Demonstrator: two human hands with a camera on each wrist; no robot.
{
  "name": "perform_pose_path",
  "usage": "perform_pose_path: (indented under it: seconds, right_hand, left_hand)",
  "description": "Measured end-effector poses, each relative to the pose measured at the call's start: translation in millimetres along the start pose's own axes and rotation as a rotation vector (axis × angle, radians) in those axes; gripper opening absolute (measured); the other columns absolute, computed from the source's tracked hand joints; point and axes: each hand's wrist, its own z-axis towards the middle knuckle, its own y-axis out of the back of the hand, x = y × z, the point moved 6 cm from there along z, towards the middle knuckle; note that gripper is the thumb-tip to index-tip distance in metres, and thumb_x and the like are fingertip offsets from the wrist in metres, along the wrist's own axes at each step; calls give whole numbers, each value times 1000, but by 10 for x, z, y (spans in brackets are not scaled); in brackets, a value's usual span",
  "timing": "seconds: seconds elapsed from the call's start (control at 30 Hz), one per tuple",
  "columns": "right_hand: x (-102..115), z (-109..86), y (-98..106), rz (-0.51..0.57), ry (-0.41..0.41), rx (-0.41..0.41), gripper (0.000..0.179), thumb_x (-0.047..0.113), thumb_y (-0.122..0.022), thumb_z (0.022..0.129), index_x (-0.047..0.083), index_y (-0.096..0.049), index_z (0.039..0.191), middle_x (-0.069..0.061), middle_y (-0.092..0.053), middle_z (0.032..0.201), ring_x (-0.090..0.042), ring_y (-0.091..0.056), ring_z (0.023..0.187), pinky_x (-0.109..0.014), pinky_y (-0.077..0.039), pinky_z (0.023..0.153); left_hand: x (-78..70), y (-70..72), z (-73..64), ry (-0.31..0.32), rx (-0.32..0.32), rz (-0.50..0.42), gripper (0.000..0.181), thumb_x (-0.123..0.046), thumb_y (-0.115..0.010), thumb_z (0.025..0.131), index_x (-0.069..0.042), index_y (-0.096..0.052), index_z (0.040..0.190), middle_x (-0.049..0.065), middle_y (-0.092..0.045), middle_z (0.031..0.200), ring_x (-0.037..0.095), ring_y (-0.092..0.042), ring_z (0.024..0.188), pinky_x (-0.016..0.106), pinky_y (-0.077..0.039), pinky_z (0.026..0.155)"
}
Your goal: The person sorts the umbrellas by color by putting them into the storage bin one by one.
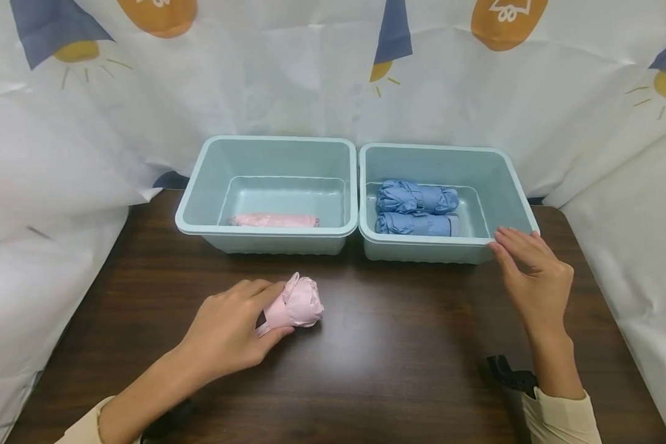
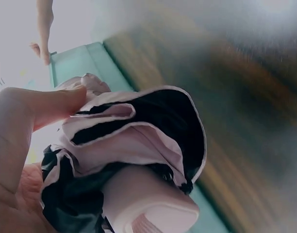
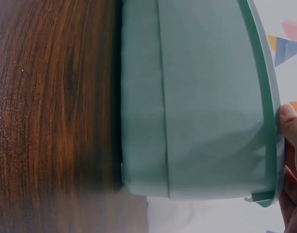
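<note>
My left hand (image 1: 230, 327) grips a pink folding umbrella (image 1: 296, 302) over the table, in front of the left bin. The left wrist view shows its pink handle end (image 2: 153, 204) and the loose black-lined folds (image 2: 163, 121) around it, with the thumb pressed on the cloth. My right hand (image 1: 535, 277) pinches the front right corner of the right pale blue-green bin (image 1: 433, 242), thumb on the outer side of the rim. Two rolled blue umbrellas (image 1: 416, 197) lie side by side in that bin. Another pink rolled umbrella (image 1: 274, 220) lies in the left bin (image 1: 266, 231), partly hidden by the front wall.
Both bins stand next to each other at the back of the dark wooden table (image 1: 366, 370). A white printed curtain (image 1: 311, 74) hangs behind them and down both sides. A black strap (image 1: 510, 373) sits at my right wrist.
</note>
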Motion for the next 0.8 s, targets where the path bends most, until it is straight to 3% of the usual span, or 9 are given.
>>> perform_pose_path:
  seconds: [0.4, 0.8]
  right_hand:
    - [-12, -6, 12, -1, -17, -5, 37, -9, -88, 77, 4, -83, 111, -23, -80, 109, 21, -64, 112, -24, -44, 122]
    - [-17, -1, 6, -6, 12, -8, 36, -10, -89, 76, 2, -83, 109, -24, -80, 108, 21, -64, 113, -23, -45, 121]
  left_hand:
    - [99, 321, 53, 31, -34, -6, 66, -49, -88, 81, -11, -72, 134, 5, -78, 120, 26, -75, 103, 47, -62, 68]
    - [100, 546, 140, -8, -45, -13, 57, -46, -89, 80, -15, -73, 126, -4, -76, 104, 10, -64, 78, 28, -48, 59]
